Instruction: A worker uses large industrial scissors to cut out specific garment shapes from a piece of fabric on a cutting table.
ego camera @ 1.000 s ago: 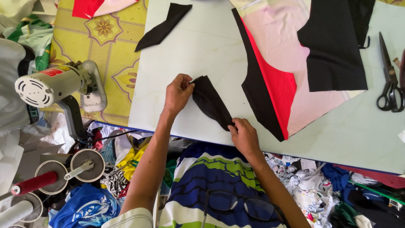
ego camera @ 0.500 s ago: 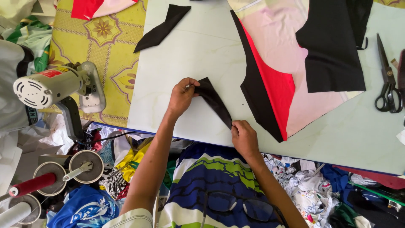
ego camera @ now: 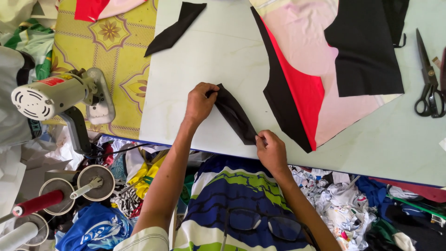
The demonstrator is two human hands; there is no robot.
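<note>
Head view: left hand (ego camera: 200, 103) pinches the far end of a black strip (ego camera: 235, 114) on the table (ego camera: 209, 60); right hand (ego camera: 272, 151) pinches its near end, scissors (ego camera: 429, 79) far right.

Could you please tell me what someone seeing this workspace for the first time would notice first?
At the centre, the left hand and right hand pinch the two ends of a narrow black fabric strip on the pale cutting table. To its right lies a large layered panel of pink, red and black cloth, with black-handled scissors at the table's far right. A white electric cutting machine sits on the left.
</note>
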